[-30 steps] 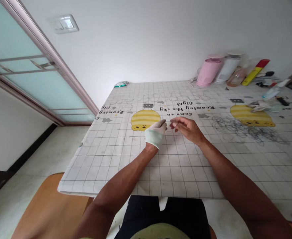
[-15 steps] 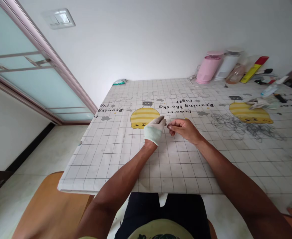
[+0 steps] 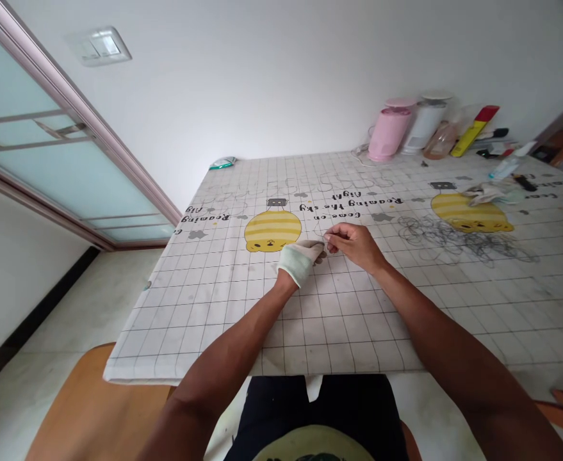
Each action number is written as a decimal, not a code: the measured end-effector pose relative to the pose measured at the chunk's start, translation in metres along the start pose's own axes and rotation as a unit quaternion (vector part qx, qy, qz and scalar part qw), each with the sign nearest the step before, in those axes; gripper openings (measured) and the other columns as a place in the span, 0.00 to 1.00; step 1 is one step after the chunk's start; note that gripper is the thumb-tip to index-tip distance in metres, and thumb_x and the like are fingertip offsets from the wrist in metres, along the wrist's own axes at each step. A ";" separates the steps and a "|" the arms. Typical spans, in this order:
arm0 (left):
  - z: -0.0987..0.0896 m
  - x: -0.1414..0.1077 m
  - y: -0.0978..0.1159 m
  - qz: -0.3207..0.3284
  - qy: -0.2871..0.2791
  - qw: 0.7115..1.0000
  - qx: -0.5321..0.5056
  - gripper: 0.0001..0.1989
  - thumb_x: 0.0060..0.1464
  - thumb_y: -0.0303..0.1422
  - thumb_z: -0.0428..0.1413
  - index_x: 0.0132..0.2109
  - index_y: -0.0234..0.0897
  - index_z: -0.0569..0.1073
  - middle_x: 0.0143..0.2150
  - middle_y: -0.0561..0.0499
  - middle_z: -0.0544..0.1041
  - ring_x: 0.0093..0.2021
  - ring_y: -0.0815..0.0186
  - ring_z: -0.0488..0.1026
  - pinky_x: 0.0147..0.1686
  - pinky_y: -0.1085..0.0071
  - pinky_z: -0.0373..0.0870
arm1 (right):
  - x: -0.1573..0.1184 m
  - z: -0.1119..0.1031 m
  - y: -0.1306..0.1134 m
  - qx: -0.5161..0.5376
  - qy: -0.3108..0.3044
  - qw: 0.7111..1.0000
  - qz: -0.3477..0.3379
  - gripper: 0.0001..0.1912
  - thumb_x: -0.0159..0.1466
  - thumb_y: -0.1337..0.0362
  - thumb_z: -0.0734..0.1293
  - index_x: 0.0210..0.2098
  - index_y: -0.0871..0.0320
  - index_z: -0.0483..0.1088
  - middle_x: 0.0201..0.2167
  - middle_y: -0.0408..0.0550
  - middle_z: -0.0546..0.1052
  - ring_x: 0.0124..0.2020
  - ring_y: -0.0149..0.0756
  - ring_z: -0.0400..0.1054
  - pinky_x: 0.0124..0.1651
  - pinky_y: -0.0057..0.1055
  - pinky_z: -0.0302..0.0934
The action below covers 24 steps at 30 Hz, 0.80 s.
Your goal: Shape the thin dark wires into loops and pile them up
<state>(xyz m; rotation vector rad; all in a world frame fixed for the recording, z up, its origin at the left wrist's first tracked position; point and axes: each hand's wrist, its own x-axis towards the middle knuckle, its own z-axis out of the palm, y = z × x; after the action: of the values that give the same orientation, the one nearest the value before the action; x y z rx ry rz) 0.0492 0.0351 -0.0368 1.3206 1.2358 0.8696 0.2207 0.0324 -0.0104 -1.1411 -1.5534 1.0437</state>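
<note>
My left hand (image 3: pixel 303 259), in a pale knitted glove with darker fingertips, is closed low over the tablecloth (image 3: pixel 214 326), beside a printed yellow balloon. Just right of it is my bare right hand (image 3: pixel 359 247), its thumb and forefinger pinched together. The fingertips of both hands almost meet. Whatever they hold is too fine or too hidden to name. To the right lies a loose tangle of thin dark strands (image 3: pixel 468 242). More thin, curled strands (image 3: pixel 319 184) stretch in a row across the cloth beyond my hands.
Along the wall stand a pink cylinder-shaped device (image 3: pixel 391 131), a white one (image 3: pixel 423 125), a clear bottle (image 3: pixel 439 141) and a yellow-red box (image 3: pixel 474 131). A spray bottle (image 3: pixel 509 163) and a crumpled glove (image 3: pixel 492 192) lie nearer. A small packet (image 3: pixel 222 163) sits at the far left corner.
My left hand has turned and come slightly nearer to me, fingers now pointing more to the right. My right hand stays pinched, shifted slightly right over the cloth. The view has swung a little right.
</note>
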 end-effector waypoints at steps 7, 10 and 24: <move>0.005 0.003 -0.008 0.010 -0.002 1.000 -0.002 0.14 0.60 0.38 0.54 0.33 0.37 0.80 0.30 0.50 0.80 0.28 0.70 0.72 0.30 0.73 0.69 | 0.001 0.008 0.001 -0.028 0.004 1.000 0.012 0.13 0.63 0.51 0.74 0.37 0.55 0.80 0.26 0.45 0.78 0.28 0.35 0.71 0.31 0.32 0.68; 0.009 0.003 -0.010 0.005 -0.011 1.000 -0.007 0.12 0.60 0.36 0.54 0.33 0.38 0.79 0.29 0.51 0.79 0.27 0.70 0.72 0.29 0.73 0.68 | 0.001 0.011 0.001 -0.032 0.006 0.999 -0.005 0.13 0.64 0.52 0.73 0.36 0.55 0.80 0.24 0.44 0.76 0.26 0.34 0.69 0.29 0.32 0.64; -0.018 -0.007 0.021 -0.043 0.049 0.991 -0.121 0.11 0.55 0.29 0.55 0.25 0.37 0.66 0.25 0.52 0.72 0.22 0.74 0.62 0.22 0.74 0.59 | 0.002 -0.013 0.000 0.043 -0.023 0.997 -0.065 0.15 0.65 0.49 0.73 0.35 0.54 0.79 0.26 0.44 0.77 0.28 0.36 0.70 0.37 0.37 0.68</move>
<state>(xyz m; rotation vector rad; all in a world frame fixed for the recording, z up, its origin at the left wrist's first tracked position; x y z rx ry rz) 0.0341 0.0346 -0.0128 1.0346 1.2115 0.9974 0.2327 0.0362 -0.0076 -0.9516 -1.5814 1.0444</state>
